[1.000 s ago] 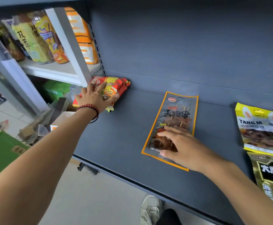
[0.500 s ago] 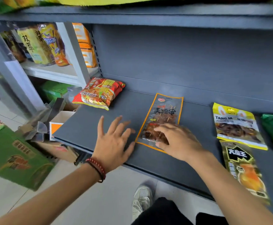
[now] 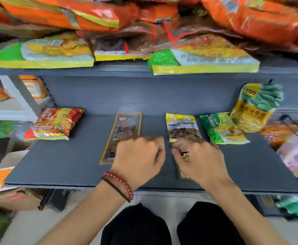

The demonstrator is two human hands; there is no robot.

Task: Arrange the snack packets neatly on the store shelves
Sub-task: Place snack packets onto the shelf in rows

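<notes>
Taking the lower shelf [image 3: 65, 165] as a clock face with twelve at the back wall, the person crouches at six o'clock with both hands close together near the centre. The left hand [image 3: 139, 156], with a bead bracelet [image 3: 120, 183] on the wrist, has its fingers curled over the near end of the clear orange-edged packet [image 3: 125, 128]. I cannot tell whether it pinches the packet or only rests on it. The right hand [image 3: 201, 160] curls around the top of a dark packet [image 3: 182, 174] and seems to pinch it; only the near end of this packet shows.

In my judgement the work is at an early stage. The red noodle packet [image 3: 53, 123] lies alone at nine o'clock, the yellow packet [image 3: 181, 126] at one o'clock, and the green packet [image 3: 220, 128] at two o'clock. A yellow-green bag [image 3: 256, 106] leans over the green one at three o'clock. They form a loose row, with uneven gaps. The dark packet has no place in the row yet. On the upper shelf [image 3: 120, 69], many orange and green packets [image 3: 127, 23] are heaped in disorder, blurred here, and probably also need sorting.
</notes>
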